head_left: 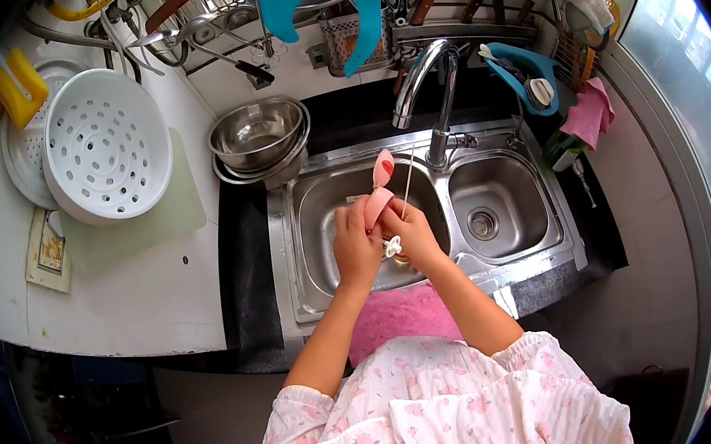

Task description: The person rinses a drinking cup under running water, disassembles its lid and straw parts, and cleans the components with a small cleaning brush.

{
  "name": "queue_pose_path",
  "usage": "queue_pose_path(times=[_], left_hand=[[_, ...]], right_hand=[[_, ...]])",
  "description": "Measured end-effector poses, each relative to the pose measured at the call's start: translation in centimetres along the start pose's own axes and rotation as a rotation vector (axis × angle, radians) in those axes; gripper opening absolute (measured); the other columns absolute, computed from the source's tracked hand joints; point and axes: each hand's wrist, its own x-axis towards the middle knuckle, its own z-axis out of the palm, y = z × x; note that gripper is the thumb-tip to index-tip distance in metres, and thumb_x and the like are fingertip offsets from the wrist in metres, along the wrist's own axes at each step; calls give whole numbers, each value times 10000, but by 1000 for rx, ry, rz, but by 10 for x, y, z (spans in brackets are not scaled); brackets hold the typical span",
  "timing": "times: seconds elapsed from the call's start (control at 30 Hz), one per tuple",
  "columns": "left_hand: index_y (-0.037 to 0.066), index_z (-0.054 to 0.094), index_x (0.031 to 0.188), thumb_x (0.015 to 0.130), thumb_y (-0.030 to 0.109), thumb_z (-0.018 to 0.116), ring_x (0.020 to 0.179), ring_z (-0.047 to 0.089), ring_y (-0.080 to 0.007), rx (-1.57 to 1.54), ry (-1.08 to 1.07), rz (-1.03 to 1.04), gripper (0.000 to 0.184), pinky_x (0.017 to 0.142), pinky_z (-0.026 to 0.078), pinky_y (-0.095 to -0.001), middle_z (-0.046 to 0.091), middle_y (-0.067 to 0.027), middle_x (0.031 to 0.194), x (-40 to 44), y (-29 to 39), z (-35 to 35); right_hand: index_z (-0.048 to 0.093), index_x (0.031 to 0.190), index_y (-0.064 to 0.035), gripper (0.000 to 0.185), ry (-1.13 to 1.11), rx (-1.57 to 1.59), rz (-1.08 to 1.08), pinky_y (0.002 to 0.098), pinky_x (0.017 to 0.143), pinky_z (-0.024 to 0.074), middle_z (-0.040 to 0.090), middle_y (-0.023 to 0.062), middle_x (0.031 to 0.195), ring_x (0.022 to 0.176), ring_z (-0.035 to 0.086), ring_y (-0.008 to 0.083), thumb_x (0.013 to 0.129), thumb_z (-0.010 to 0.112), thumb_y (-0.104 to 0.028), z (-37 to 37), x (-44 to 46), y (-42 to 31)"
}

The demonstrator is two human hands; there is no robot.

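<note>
Over the left basin of a steel double sink (283,272), my left hand (356,243) is closed on a pink item (380,207) with a rounded upper flap that has a red spot. My right hand (411,234) is closed on the same item from the other side. A small white plastic piece (392,247) shows between the hands, below the pink item. A thin pale stick or cord (409,178) rises from beside my right hand. What the fingertips cover is hidden.
A chrome faucet (445,85) arches behind the basins. Steel bowls (262,137) are stacked at the back left, with a white colander (107,146) farther left. A blue holder (521,77) and a pink cloth (589,114) are at the right.
</note>
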Motion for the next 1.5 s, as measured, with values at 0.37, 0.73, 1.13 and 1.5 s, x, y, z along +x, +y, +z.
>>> queue_pose_path(times=[0.37, 0.73, 1.13, 1.5], left_hand=[[127, 491, 1135, 727, 50, 622, 764, 558, -308, 93, -87, 48, 435, 600, 476, -403, 481, -98, 907, -5, -10, 3], [124, 475, 1103, 773, 126, 588, 747, 560, -331, 101, -69, 15, 349, 576, 474, -423, 479, -104, 907, -7, -12, 14], [42, 480, 1060, 796, 137, 554, 740, 558, -342, 150, 16, -131, 290, 627, 454, -416, 512, -143, 875, 10, -66, 12], [33, 482, 964, 843, 183, 544, 440, 483, -96, -46, 210, -673, 203, 367, 379, -227, 516, -34, 672, -37, -185, -70]], right_hand=[[573, 909, -33, 195, -57, 298, 341, 202, 526, 444, 612, 43, 783, 661, 586, 89, 888, 476, -201, -11, 3, 11], [564, 912, -42, 171, 126, 467, 87, 220, 580, 460, 603, 29, 812, 685, 577, 87, 905, 493, -197, 6, 5, 31], [541, 853, -58, 157, 154, 289, 64, 177, 401, 232, 411, -66, 583, 462, 321, 12, 871, 562, -213, -1, -1, 20], [499, 1145, -48, 337, -218, 221, 13, 180, 444, 225, 395, -63, 652, 515, 301, 19, 887, 548, -259, -29, -12, -2]])
